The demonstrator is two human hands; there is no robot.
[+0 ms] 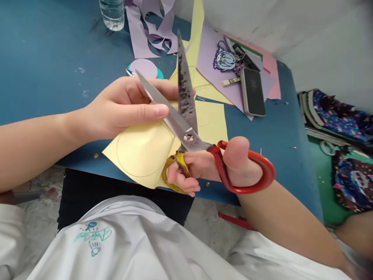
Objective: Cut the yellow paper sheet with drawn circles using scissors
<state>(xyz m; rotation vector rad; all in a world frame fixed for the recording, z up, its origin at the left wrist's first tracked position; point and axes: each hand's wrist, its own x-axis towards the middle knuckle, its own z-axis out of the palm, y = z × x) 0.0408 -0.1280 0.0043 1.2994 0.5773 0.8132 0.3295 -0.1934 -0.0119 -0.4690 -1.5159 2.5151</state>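
Observation:
My right hand (210,167) is closed through the handles of a large pair of scissors (188,136), one loop red, the other yellow. Its two blades are spread apart and point away from me, one of them darkly stained. Pinched between thumb and fingers of my left hand (131,105) is a sheet of yellow paper (142,151) with a circle drawn on it. The scissors' bright blade passes over my left thumb's tip. The paper's right part extends behind the blades, and my left fingers are partly hidden by them.
On the blue table (52,66) are a water bottle (113,13), purple paper scraps (140,31), round paper cutouts (144,69) with a pen, and another yellow sheet (196,31). A phone (253,92) and a keychain (224,59) rest on purple paper (208,54) at the right. Bags (340,112) lie beyond.

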